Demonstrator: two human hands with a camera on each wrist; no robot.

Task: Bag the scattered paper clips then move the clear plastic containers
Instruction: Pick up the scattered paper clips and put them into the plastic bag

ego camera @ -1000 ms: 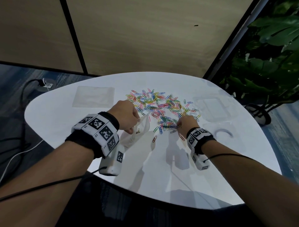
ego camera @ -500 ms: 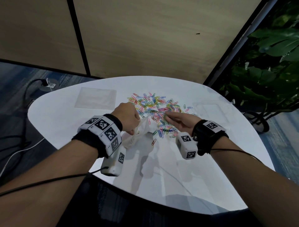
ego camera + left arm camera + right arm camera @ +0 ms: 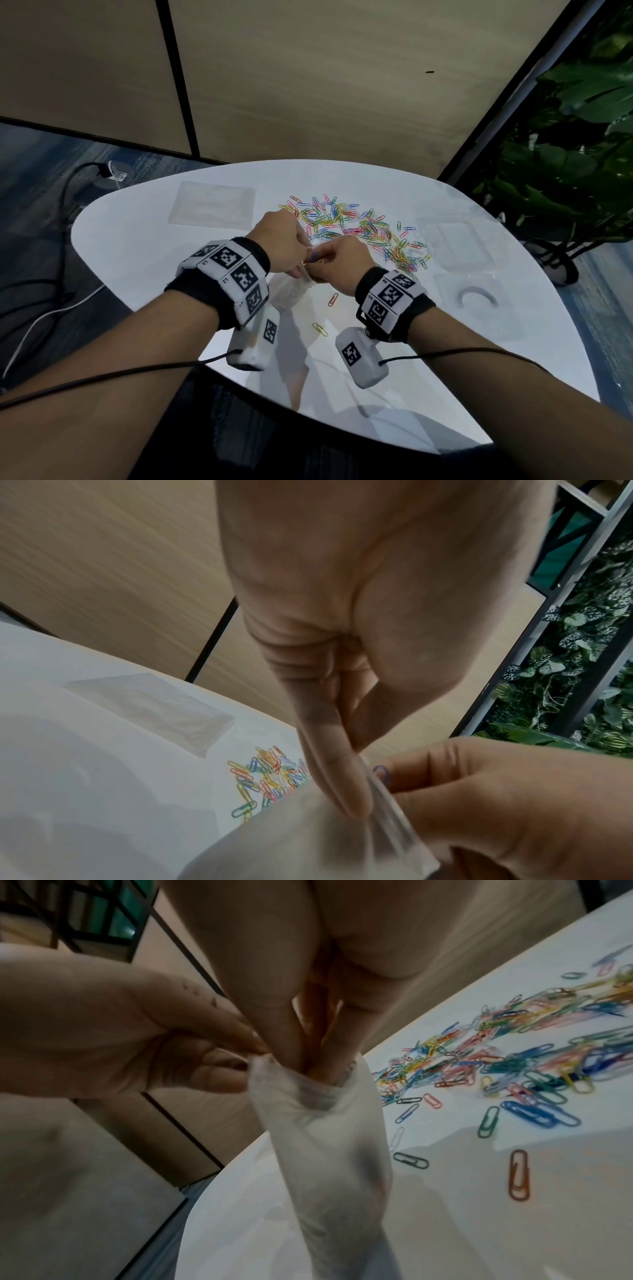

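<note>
A heap of coloured paper clips (image 3: 352, 226) lies in the middle of the white table (image 3: 137, 246). My left hand (image 3: 287, 246) pinches the rim of a small clear plastic bag (image 3: 291, 291) and holds it upright above the table. My right hand (image 3: 337, 260) has its fingertips pushed into the bag's mouth (image 3: 308, 1085), pinching a few clips; a blue clip (image 3: 382, 773) shows at its fingers. Two clear plastic containers (image 3: 452, 246) (image 3: 476, 298) sit right of the heap. The bag's contents are blurred.
A second flat clear bag (image 3: 212, 209) lies at the table's far left. Two stray clips, one orange (image 3: 333, 299) and one yellow (image 3: 320, 329), lie just in front of my hands. A potted plant (image 3: 565, 171) stands to the right, and cables (image 3: 51, 308) run across the floor on the left.
My right hand left the heap with pinched clips, moved left to the bag and put its fingertips into the mouth. The left hand lifted the bag slightly.
</note>
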